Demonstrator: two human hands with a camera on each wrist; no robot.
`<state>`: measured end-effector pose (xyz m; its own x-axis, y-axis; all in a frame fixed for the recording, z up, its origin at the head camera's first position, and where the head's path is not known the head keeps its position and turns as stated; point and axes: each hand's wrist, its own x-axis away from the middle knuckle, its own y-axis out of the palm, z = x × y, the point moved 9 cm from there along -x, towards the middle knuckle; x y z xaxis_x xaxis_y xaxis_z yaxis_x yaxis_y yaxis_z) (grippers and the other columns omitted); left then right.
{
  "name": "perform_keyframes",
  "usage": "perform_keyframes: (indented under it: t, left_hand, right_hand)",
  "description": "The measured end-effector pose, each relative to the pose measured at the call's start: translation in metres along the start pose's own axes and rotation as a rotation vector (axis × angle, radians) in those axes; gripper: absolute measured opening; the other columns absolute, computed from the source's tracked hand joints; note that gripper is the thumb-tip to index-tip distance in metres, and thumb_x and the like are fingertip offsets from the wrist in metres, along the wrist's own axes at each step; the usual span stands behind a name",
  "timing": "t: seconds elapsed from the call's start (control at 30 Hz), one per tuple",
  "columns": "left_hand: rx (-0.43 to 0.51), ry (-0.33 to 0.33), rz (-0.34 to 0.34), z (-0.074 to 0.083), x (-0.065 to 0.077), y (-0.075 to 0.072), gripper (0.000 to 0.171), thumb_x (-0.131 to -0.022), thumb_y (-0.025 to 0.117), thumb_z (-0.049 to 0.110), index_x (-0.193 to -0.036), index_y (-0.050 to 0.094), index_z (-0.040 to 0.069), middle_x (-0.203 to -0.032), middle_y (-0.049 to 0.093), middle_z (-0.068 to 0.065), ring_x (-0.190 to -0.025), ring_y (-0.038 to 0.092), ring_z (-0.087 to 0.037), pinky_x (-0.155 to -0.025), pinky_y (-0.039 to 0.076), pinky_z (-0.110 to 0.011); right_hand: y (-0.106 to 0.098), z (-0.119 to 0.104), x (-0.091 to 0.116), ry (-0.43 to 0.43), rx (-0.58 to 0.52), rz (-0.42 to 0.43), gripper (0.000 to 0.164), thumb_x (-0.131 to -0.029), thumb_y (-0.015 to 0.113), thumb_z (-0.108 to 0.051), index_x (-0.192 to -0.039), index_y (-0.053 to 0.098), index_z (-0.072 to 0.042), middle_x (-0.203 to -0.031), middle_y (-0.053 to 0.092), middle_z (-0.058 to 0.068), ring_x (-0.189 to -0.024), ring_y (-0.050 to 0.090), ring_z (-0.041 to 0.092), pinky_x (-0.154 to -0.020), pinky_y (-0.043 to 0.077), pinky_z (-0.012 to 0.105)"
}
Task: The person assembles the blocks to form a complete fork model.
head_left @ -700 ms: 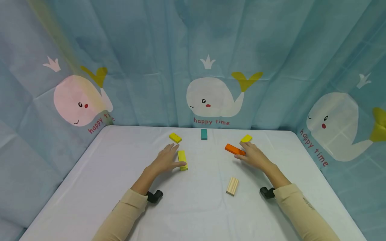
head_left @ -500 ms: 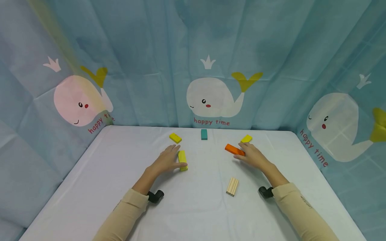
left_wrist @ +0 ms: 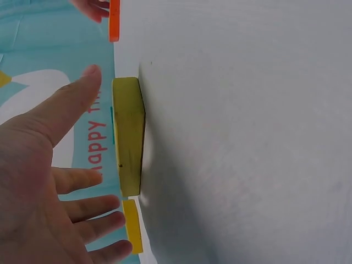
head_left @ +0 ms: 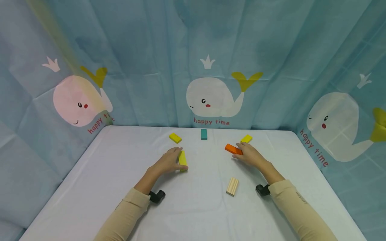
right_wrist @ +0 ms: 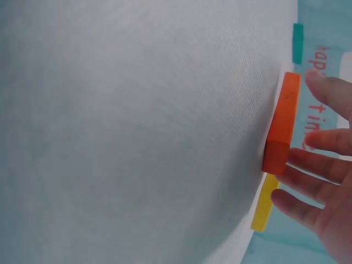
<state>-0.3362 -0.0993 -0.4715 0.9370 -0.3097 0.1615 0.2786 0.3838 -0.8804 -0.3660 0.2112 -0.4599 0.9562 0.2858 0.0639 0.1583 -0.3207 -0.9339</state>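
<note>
My left hand (head_left: 167, 161) hovers over a yellow block (head_left: 182, 160), thumb and fingers spread apart to either side of it. In the left wrist view, this yellow block (left_wrist: 129, 137) lies on the cloth with a gap between it and the thumb. My right hand (head_left: 251, 155) is at the near end of an orange block (head_left: 233, 149), its fingers loosely extended. The right wrist view has the orange block (right_wrist: 282, 124) on the cloth beside the spread fingers; whether a fingertip touches it I cannot tell.
A second yellow block (head_left: 175, 137) lies beyond my left hand, another yellow block (head_left: 246, 138) beyond my right. Near the table's far edge lies a teal block (head_left: 204, 134). Plain wooden sticks (head_left: 232, 186) lie side by side nearer me. A whale-print curtain (head_left: 150, 67) hangs behind the white-covered table (head_left: 199, 214).
My left hand has shifted slightly right and lower over the yellow block. My right hand has slid slightly left, further over the orange block. The blocks have stayed in place.
</note>
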Motion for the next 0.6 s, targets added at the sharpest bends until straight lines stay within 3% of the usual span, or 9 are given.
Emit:
perform_keyframes:
  t: [0.27, 0.5, 0.6]
  left_hand:
    - [0.005, 0.016, -0.006, 0.001, -0.001, 0.003, 0.094, -0.077, 0.08, 0.045, -0.149, 0.036, 0.003, -0.155, 0.035, -0.016, -0.144, 0.033, -0.032, -0.118, 0.03, -0.048]
    - [0.016, 0.001, -0.028, 0.001, -0.002, 0.007, 0.09, -0.077, 0.08, 0.043, -0.146, 0.041, 0.001, -0.154, 0.037, -0.016, -0.143, 0.036, -0.032, -0.117, 0.032, -0.048]
    - [0.013, -0.004, -0.027, 0.002, -0.003, 0.006, 0.089, -0.078, 0.08, 0.043, -0.146, 0.041, 0.002, -0.155, 0.037, -0.015, -0.143, 0.036, -0.032, -0.117, 0.033, -0.047]
  right_hand:
    - [0.005, -0.002, -0.006, 0.02, 0.017, -0.03, 0.057, -0.092, 0.066, -0.03, -0.134, 0.053, 0.006, -0.139, 0.05, 0.029, -0.126, 0.05, 0.043, -0.108, 0.04, 0.056]
    - [0.005, -0.004, -0.012, 0.04, 0.056, -0.043, 0.046, -0.092, 0.067, -0.023, -0.127, 0.059, 0.005, -0.119, 0.063, 0.021, -0.101, 0.058, 0.031, -0.099, 0.049, 0.049]
    - [0.003, -0.005, -0.014, 0.053, 0.059, -0.041, 0.041, -0.092, 0.067, -0.019, -0.126, 0.061, 0.005, -0.117, 0.065, 0.021, -0.1, 0.059, 0.03, -0.098, 0.05, 0.048]
